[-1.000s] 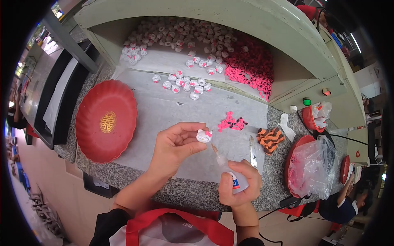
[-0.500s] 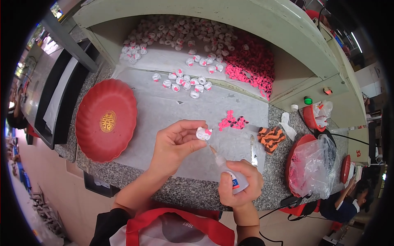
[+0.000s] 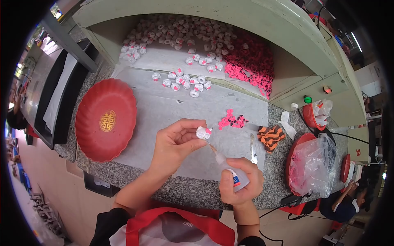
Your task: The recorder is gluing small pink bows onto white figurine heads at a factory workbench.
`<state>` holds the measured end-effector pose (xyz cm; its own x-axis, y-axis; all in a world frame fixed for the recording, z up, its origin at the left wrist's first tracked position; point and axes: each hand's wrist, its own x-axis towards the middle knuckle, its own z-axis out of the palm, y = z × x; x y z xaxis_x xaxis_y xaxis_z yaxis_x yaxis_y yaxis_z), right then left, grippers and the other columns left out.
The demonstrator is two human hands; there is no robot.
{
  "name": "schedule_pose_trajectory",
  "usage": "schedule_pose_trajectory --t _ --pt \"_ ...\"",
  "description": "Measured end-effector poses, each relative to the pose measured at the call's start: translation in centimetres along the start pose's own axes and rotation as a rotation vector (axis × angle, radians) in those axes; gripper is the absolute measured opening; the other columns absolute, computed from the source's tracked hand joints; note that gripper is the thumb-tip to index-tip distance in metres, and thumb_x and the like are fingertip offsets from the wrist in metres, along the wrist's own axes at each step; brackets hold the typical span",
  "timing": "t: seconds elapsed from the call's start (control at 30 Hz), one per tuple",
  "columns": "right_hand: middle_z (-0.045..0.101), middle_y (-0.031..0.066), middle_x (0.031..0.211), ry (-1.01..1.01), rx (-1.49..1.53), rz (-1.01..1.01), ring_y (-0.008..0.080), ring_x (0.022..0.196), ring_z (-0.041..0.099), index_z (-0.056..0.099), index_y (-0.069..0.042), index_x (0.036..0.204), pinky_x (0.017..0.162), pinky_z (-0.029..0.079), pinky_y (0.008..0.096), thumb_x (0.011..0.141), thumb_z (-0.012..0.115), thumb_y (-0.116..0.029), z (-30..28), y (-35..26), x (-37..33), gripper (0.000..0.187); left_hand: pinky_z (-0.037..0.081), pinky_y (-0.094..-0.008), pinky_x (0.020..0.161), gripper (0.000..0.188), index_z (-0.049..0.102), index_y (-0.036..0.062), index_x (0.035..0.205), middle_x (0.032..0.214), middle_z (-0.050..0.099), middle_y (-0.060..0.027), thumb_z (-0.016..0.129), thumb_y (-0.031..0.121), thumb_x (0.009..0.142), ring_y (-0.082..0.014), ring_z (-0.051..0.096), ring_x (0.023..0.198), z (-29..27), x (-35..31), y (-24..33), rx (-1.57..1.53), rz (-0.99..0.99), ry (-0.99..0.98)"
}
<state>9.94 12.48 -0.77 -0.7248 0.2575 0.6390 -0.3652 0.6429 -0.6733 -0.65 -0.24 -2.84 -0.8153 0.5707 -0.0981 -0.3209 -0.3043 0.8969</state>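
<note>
Pinched between the thumb and fingers of my left hand point(image 3: 177, 139) is a small white figurine head point(image 3: 203, 133) with a pink bow. My right hand point(image 3: 242, 182) is wrapped round a clear squeeze bottle point(image 3: 236, 174) of what looks like glue. The bottle's thin nozzle point(image 3: 212, 148) points up at the lower edge of the head, at or very near it. Beyond my hands, small pink pieces point(image 3: 232, 120), some with dark faces, lie on the white paper point(image 3: 164, 110). Several more white heads point(image 3: 186, 81) sit farther back on that sheet.
A red scalloped plate point(image 3: 92, 139) stands at the left. The shelf box point(image 3: 287, 61) behind holds piles of white heads and pink pieces. At right are a metal blade-like tool point(image 3: 253, 149), a striped cloth point(image 3: 271, 138), a red basket point(image 3: 310, 117) and a plastic bag point(image 3: 314, 164).
Both hands stay almost in place. The bottle's nozzle has shifted very slightly at the lower edge of the white head.
</note>
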Motion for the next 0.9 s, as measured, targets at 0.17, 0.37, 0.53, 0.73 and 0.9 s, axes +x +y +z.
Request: schedule_pose_trajectory --t 0.17,0.37,0.53,0.73,0.9 --pt "0.059 0.0091 0.071 0.21 0.354 0.953 0.0155 0.059 0.057 0.055 0.001 0.083 0.051 0.044 0.0234 0.07 0.059 -0.009 -1.0 1.8 1.1 0.018 0.047 -0.0228 0.074 0.035 0.052 -0.0038 0.104 0.098 0.058 -0.0094 0.058 -0.012 0.071 -0.0119 0.057 0.085 -1.6 0.0 -0.4 0.092 0.031 0.073" --pt "0.061 0.0114 0.07 -0.012 -0.152 0.858 0.02 0.063 0.061 0.061 0.001 0.089 0.058 0.048 0.0281 0.068 0.064 -0.016 -1.0 13.1 -2.5 0.027 0.046 -0.0201 0.07 0.032 0.052 -0.0027 0.103 0.091 0.06 -0.0067 0.057 -0.01 0.072 -0.0092 0.056 0.08 -7.5 1.1 -1.3 0.305 0.034 0.138" --pt "0.059 0.0176 0.067 -0.247 -0.798 0.704 0.03 0.063 0.059 0.061 0.001 0.081 0.061 0.047 0.0361 0.067 0.067 -0.02 1.6 11.0 2.0 0.026 0.044 -0.0189 0.07 0.032 0.052 -0.0021 0.104 0.09 0.06 -0.0062 0.058 -0.008 0.073 -0.0092 0.057 0.081 -6.7 0.6 -1.3 0.267 0.026 0.2" --pt "0.059 0.011 0.068 -0.059 -0.486 0.511 0.019 0.057 0.057 0.06 0.0 0.079 0.055 0.045 0.029 0.072 0.064 -0.013 0.8 11.3 0.2 0.015 0.045 -0.0176 0.064 0.035 0.051 0.0 0.107 0.084 0.061 -0.0059 0.06 -0.005 0.074 -0.0075 0.057 0.077 -0.6 0.8 -2.6 0.112 -0.039 0.094" --pt "0.056 0.002 0.07 0.018 0.287 0.905 0.0056 0.059 0.051 0.059 -0.001 0.078 0.051 0.041 0.0189 0.074 0.061 -0.002 -0.4 4.4 1.3 0.004 0.047 -0.0211 0.073 0.031 0.051 -0.002 0.106 0.093 0.058 -0.0076 0.056 -0.009 0.076 -0.0131 0.059 0.084 0.9 1.1 -3.3 0.225 -0.029 -0.009"
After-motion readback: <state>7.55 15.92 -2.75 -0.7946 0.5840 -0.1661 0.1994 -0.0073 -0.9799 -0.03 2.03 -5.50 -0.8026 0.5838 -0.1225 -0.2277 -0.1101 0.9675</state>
